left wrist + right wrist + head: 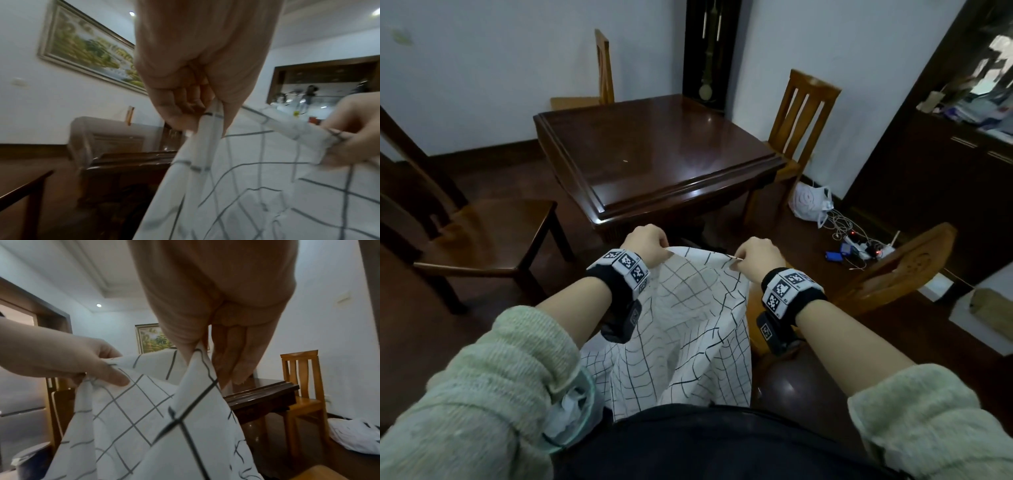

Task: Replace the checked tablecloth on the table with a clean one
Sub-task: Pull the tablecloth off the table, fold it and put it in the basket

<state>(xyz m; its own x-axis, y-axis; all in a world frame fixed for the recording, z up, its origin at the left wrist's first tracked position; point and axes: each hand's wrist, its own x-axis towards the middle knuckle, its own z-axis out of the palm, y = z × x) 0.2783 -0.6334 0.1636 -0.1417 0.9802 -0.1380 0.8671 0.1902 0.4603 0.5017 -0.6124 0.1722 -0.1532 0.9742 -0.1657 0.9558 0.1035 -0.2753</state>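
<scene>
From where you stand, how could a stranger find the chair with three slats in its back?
Start at the dark wooden table in the middle of the room. At its far right side stands a light wooden chair. Only this chair shows three upright slats in its back, and its wood is much paler than the table.

Right hand [224, 340] pinches the top edge of the checked tablecloth [144, 418], fingers curled on the fold. Left hand [68, 356] pinches the same edge just beside it. Cloth hangs down in front of the dark wooden surface [265, 395]; light wooden chair [302, 386] beyond that.
</scene>
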